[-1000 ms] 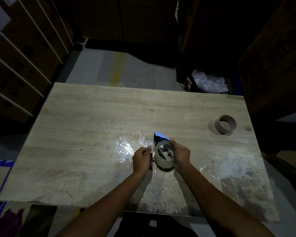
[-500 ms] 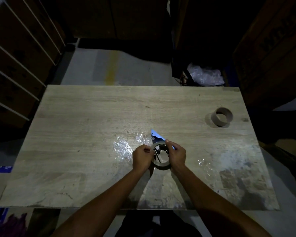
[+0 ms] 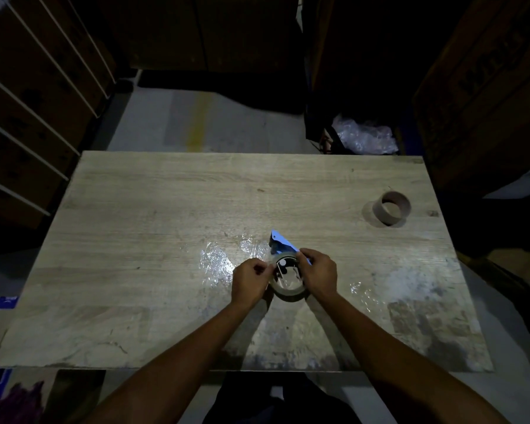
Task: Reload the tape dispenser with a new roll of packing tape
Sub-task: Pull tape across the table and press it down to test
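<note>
A roll of clear packing tape (image 3: pixel 289 292) sits on the blue tape dispenser (image 3: pixel 280 243) near the middle of the wooden table (image 3: pixel 166 215). My left hand (image 3: pixel 250 281) pinches at the roll's upper left edge, apparently on the tape end. My right hand (image 3: pixel 317 272) grips the roll and dispenser from the right. The dispenser's blue plate sticks out beyond my fingers toward the far side. An empty brown cardboard core (image 3: pixel 391 208) stands at the table's far right.
Crumpled clear film (image 3: pixel 216 261) is stuck on the table left of my hands, with another patch (image 3: pixel 360 290) to the right. Shelving (image 3: pixel 28 117) stands to the left. Cardboard boxes (image 3: pixel 487 87) and a plastic bag (image 3: pixel 363 137) lie beyond the far edge.
My left hand has moved in from beside the roll to pinch its upper edge. My right hand has shifted up over the roll's top right. The view has shifted slightly.
</note>
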Demonstrator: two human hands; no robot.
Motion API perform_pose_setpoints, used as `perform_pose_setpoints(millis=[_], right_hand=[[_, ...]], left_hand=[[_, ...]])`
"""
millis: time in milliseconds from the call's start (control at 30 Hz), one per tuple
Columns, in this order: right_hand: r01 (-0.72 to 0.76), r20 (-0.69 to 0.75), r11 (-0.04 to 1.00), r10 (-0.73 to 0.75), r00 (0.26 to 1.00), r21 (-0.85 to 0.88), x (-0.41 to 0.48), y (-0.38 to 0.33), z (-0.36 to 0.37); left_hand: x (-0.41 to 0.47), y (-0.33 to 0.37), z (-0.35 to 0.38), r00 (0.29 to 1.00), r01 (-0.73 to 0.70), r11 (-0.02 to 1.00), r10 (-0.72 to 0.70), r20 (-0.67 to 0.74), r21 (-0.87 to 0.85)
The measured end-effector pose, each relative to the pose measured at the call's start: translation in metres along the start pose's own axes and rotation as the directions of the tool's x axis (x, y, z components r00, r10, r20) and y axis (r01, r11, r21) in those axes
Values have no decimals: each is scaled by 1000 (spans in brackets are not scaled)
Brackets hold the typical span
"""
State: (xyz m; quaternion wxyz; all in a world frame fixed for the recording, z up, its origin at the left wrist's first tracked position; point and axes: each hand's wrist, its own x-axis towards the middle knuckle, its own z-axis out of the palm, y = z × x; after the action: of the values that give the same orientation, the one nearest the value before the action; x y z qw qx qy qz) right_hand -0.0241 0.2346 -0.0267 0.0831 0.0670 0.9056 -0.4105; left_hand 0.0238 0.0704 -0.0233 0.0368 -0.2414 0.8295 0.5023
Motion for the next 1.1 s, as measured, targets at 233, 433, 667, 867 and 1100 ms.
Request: perform_pose_setpoints(millis=[233, 433, 667, 867, 1100], right_hand=[[294, 136, 900, -263, 955, -322, -8, 1, -1], [381, 193, 787, -328, 925, -485, -25, -10, -2], [383, 228, 748, -307, 924, -543, -42, -13, 5], [308, 194, 750, -239, 951, -586, -57, -24, 9], [256, 152, 755, -206, 967, -604, -64, -35, 9]], left_hand=[[-3, -6, -5, 997, -77, 992, 78, -10, 101], [-8, -10, -12, 986, -165, 963, 161, 34, 215], [-12, -15, -16, 972, -235, 922, 216, 94, 309], [-13, -18, -21, 938, -345, 874, 305, 165, 343], [-15, -29, -33, 862, -502, 722, 464, 204, 476]])
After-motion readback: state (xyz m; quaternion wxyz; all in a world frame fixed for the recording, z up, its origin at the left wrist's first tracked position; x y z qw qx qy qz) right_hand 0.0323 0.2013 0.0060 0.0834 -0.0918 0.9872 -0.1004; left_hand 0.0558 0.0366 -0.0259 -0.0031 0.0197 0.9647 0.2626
